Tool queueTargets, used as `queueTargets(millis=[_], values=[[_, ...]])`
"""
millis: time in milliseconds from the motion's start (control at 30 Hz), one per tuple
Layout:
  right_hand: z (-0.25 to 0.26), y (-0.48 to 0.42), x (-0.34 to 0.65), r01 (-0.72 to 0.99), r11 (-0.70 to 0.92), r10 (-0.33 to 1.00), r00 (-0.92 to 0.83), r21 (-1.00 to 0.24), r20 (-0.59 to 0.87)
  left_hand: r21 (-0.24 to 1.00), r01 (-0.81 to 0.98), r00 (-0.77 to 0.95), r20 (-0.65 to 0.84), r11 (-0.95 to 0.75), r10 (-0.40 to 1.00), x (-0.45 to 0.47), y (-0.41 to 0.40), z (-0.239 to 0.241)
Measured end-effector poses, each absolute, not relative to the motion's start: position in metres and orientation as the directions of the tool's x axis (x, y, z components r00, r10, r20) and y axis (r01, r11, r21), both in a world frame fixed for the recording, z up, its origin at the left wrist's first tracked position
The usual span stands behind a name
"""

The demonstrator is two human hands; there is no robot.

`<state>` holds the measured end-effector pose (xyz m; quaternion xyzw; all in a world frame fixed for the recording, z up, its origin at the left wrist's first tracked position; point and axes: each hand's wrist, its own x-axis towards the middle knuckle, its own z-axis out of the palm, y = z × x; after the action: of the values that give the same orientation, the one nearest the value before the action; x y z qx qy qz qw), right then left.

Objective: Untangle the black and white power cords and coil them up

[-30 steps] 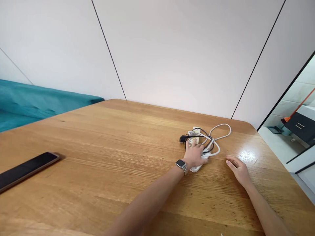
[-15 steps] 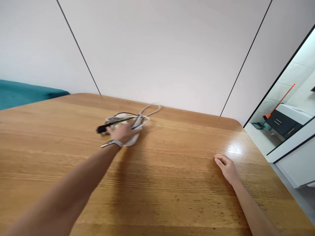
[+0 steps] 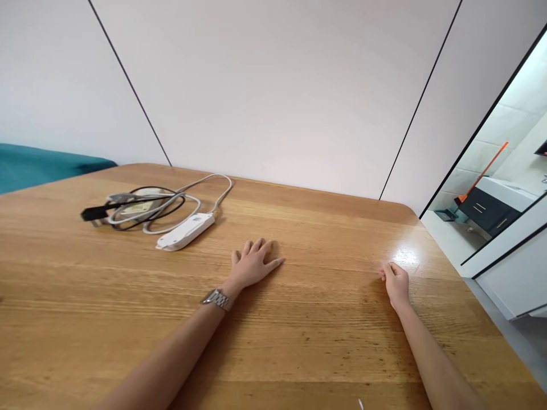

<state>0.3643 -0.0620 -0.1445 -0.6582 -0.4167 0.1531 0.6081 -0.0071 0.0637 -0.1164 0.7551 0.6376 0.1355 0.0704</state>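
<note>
My left hand (image 3: pixel 252 265) lies on the wooden table (image 3: pixel 299 341) with its fingers spread and nothing in it. A metal-banded watch sits on that wrist. Left of the hand is a white power strip (image 3: pixel 188 230), its cord looped behind it. Further left lies a tangle of grey and black cables (image 3: pixel 154 208) with a black plug end (image 3: pixel 94 213); part of it is blurred. My right hand (image 3: pixel 396 282) rests on the right side of the table, fingers curled together. Whatever its fingertips may pinch is too small to make out.
A white panelled wall (image 3: pixel 273 97) rises behind the table. Teal upholstery (image 3: pixel 47 165) shows at the far left. Through a doorway at right are an orange-handled broom (image 3: pixel 485 171) and a dark cabinet (image 3: pixel 482 208). A small white sliver (image 3: pixel 361 404) shows at the bottom edge.
The power strip and cables have shifted left. My left hand has come off them and moved right and nearer, flat on the table. My right hand's fingers have curled in more.
</note>
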Motion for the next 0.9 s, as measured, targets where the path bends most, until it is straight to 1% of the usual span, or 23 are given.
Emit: queueTargets(millis=[100,233,333,433,600,733,900], values=[[-0.148,-0.055,0.369,0.34,0.067,0.652,0.697,-0.938,0.299,0.332,0.928,0.149,0.087,-0.17,0.985,-0.009,0.06,-0.121],[-0.147,-0.051,0.373,0.342,0.07,0.603,0.734,-0.937,0.313,0.343,0.924,0.152,0.081,-0.171,0.985,-0.01,0.054,-0.122],[-0.146,-0.051,0.375,0.341,0.078,0.582,0.748,-0.937,0.32,0.366,0.917,0.149,0.047,-0.156,0.988,-0.004,0.046,-0.122],[-0.146,-0.052,0.374,0.336,0.086,0.572,0.754,-0.938,0.323,0.385,0.909,0.167,0.018,-0.161,0.986,0.0,0.041,-0.12],[-0.148,-0.053,0.377,0.329,0.112,0.567,0.754,-0.938,0.332,0.312,0.93,0.185,0.064,-0.196,0.981,0.003,0.037,-0.12],[-0.15,-0.054,0.381,0.317,0.135,0.585,0.739,-0.939,0.334,0.282,0.935,0.202,0.071,-0.214,0.977,0.004,0.035,-0.119],[-0.148,-0.056,0.382,0.286,0.137,0.616,0.725,-0.948,0.307,0.3,0.933,0.192,0.045,-0.197,0.98,0.005,0.034,-0.116]])
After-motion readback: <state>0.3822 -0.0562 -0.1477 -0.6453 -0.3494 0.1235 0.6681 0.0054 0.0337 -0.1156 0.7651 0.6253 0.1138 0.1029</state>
